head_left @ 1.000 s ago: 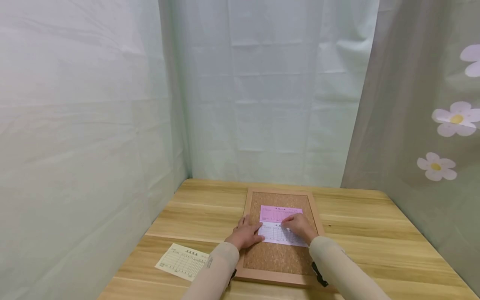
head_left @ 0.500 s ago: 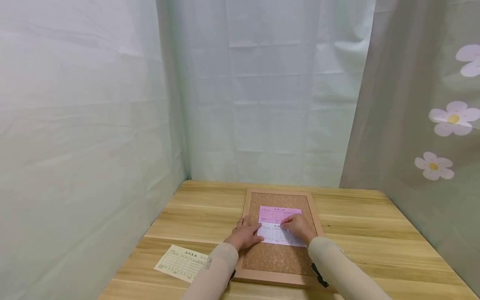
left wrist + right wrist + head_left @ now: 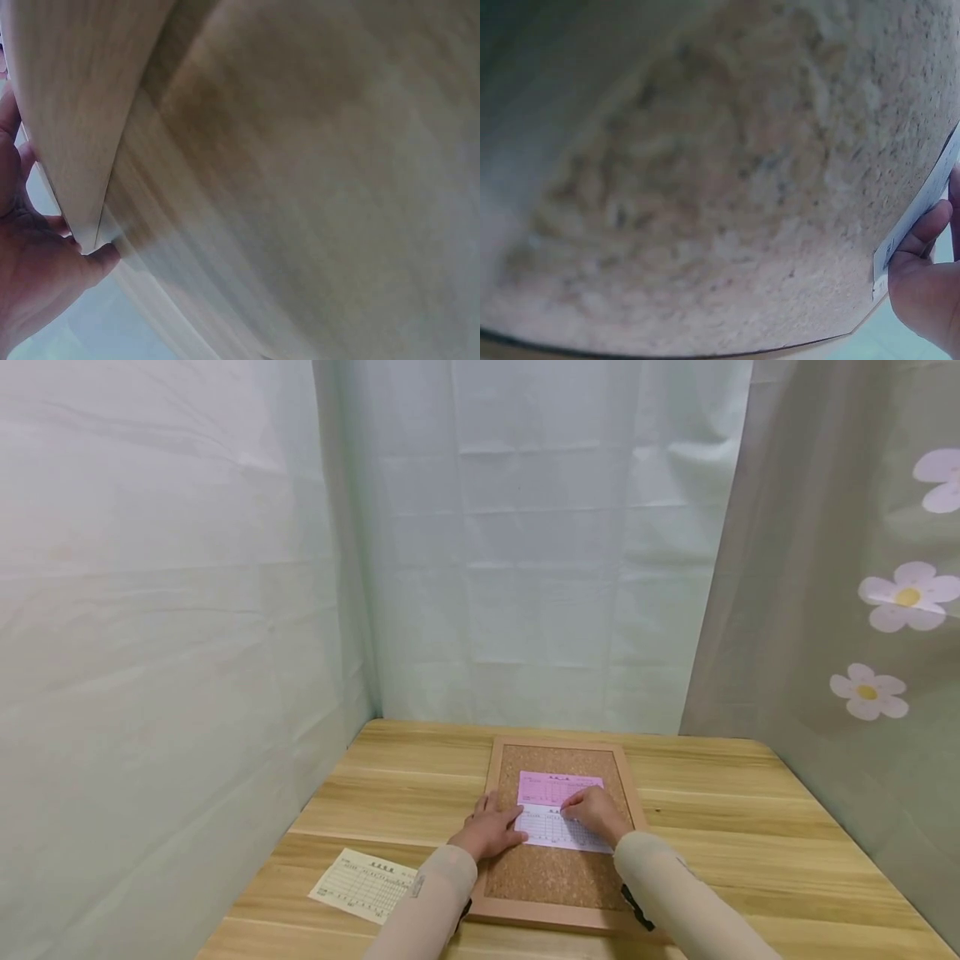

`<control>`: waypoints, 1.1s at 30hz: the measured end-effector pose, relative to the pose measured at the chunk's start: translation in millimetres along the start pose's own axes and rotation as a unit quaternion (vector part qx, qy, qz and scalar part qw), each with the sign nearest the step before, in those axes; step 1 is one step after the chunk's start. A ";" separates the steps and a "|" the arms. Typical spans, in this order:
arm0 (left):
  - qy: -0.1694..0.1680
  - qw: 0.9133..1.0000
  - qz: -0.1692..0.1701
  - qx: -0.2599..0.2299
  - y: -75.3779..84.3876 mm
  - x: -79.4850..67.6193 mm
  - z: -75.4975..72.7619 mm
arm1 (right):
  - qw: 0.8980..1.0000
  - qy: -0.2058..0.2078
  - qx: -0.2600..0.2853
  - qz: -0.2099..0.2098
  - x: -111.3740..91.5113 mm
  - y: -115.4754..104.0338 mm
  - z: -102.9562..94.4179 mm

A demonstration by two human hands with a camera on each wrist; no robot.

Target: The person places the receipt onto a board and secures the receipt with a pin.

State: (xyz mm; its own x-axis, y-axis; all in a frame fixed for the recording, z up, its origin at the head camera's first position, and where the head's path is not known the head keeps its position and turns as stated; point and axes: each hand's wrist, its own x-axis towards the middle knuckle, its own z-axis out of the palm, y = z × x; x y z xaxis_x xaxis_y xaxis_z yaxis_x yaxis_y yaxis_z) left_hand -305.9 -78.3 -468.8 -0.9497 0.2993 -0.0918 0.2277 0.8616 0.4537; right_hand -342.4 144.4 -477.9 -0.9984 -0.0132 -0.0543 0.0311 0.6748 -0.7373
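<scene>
A wood-framed cork board point(image 3: 555, 881) lies on the table. On its cork are a pink printed slip point(image 3: 536, 787) and, just below it, a white printed slip point(image 3: 536, 827). My left hand point(image 3: 487, 832) rests across the board's left frame, fingers spread, with fingertips on the white slip's left edge. At that slip's top edge, where it meets the pink one, my right hand point(image 3: 597, 814) has thumb and forefinger pinched together. What they pinch is too small and covered to tell. In the right wrist view, the right thumb point(image 3: 922, 229) lies over the white slip point(image 3: 930, 193).
A yellow printed slip point(image 3: 363, 885) lies on the wooden table point(image 3: 735, 827) left of the board, partly behind the left sleeve point(image 3: 427, 897). Pale curtains point(image 3: 540, 568) hang behind the table and along both sides.
</scene>
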 end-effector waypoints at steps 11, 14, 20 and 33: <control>0.000 1.000 0.007 -0.005 -1.6 0.3 1.1 | 0.998 -0.017 0.059 0.003 -1.1 6.7 -4.9; 0.001 1.000 0.010 -0.004 -2.0 0.0 1.5 | 0.996 -0.021 0.086 0.017 0.0 8.0 -5.0; 0.002 1.000 0.007 -0.008 -1.2 -1.1 0.8 | 0.997 -0.011 0.077 0.026 1.8 8.0 -2.8; 0.000 1.000 0.003 -0.015 1.3 -2.2 -0.7 | 1.000 0.003 0.018 0.006 4.7 6.0 -1.4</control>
State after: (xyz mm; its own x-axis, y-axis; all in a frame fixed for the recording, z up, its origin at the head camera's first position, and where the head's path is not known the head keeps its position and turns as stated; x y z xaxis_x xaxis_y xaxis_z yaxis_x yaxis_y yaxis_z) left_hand -303.7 -78.1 -467.4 -0.9485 0.3038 -0.0894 0.2262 0.8475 0.4801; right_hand -347.0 149.4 -481.6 -0.9982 -0.0015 -0.0599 0.0446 0.6481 -0.7602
